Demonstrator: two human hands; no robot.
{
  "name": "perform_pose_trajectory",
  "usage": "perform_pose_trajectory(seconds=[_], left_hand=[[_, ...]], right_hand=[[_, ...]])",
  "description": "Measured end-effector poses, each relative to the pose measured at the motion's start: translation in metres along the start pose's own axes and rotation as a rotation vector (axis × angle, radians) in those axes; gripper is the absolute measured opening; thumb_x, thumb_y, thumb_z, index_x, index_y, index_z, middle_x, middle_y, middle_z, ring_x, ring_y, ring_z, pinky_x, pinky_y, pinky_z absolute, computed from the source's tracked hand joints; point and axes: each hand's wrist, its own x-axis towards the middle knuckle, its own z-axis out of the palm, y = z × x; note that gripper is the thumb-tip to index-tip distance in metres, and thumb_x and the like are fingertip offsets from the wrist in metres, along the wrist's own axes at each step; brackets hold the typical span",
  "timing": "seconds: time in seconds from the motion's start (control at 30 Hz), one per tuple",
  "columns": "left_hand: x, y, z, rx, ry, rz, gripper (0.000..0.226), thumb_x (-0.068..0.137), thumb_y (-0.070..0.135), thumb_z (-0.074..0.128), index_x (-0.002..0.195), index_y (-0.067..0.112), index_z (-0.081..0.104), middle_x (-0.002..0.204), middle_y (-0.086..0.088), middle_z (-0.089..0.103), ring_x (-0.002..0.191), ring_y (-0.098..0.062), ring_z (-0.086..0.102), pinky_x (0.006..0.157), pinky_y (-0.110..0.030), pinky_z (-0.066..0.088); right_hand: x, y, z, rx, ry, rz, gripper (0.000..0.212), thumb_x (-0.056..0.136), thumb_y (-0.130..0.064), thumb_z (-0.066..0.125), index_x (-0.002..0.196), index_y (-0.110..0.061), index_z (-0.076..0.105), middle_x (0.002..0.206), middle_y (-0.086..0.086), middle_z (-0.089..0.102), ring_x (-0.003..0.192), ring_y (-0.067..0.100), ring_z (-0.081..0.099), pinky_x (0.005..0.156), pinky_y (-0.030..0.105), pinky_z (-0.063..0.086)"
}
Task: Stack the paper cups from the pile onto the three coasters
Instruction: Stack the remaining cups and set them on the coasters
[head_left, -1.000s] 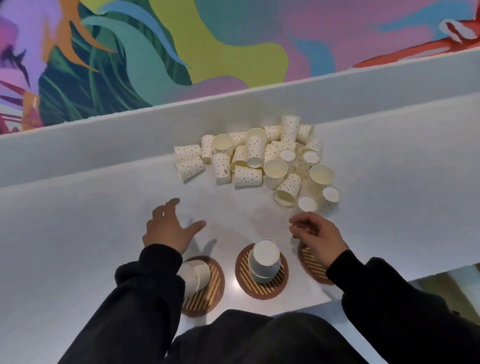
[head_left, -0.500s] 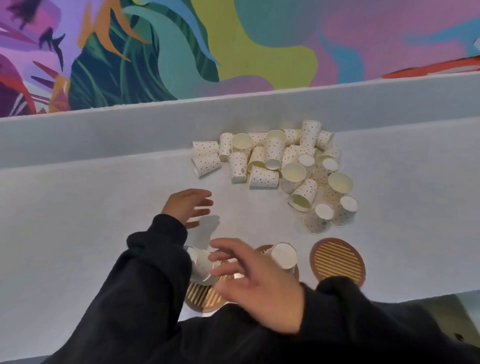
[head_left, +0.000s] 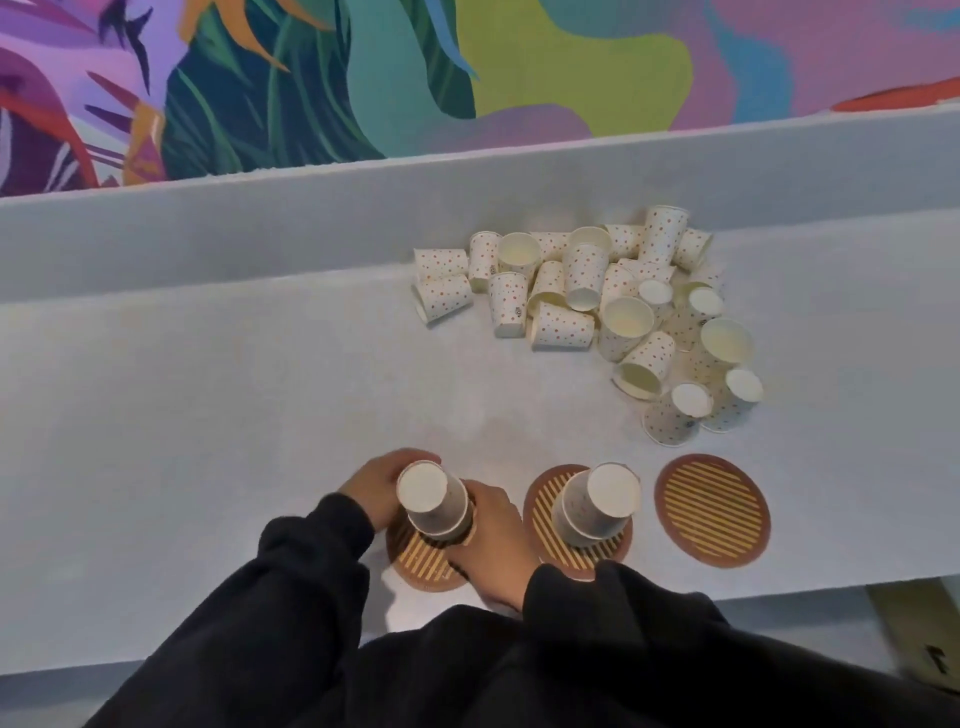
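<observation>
1. The left stack (head_left: 434, 501) of upturned paper cups stands on the left coaster (head_left: 423, 564), near the counter's front edge.
2. The left hand (head_left: 376, 486) wraps its fingers round the stack's left side, and the right hand (head_left: 493, 540) clasps its right side, covering part of the coaster.
3. Just beside it, the middle stack (head_left: 597, 501) leans on the middle coaster (head_left: 543, 501).
4. The right coaster (head_left: 712, 510) is bare.
5. The loose pile (head_left: 587, 306) of dotted cups lies farther back on the grey counter (head_left: 208, 415), against a raised ledge (head_left: 260, 234) under a bright mural (head_left: 415, 78).
</observation>
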Motion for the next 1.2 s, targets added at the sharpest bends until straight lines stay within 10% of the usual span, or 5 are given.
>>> perform_pose_trajectory(seconds=[0.33, 1.2], left_hand=[[-0.007, -0.048, 0.026, 0.339, -0.125, 0.164, 0.087, 0.049, 0.043, 0.100, 0.125, 0.046, 0.056, 0.119, 0.024, 0.066, 0.114, -0.003, 0.065, 0.094, -0.020, 0.051], [-0.017, -0.056, 0.026, 0.332, 0.103, 0.278, 0.087, 0.055, 0.037, 0.100, 0.117, 0.050, 0.040, 0.121, 0.018, 0.053, 0.118, -0.010, 0.053, 0.102, -0.024, 0.038]], right_hand=[[0.000, 0.007, -0.002, -0.286, 0.017, -0.082, 0.067, 0.088, -0.021, 0.076, 0.141, -0.044, 0.042, 0.139, -0.014, 0.040, 0.127, 0.014, 0.051, 0.110, 0.035, 0.049], [0.000, 0.027, -0.001, -0.293, 0.055, -0.207, 0.066, 0.091, -0.022, 0.073, 0.150, -0.029, 0.045, 0.152, -0.007, 0.039, 0.139, 0.018, 0.041, 0.117, 0.031, 0.037]])
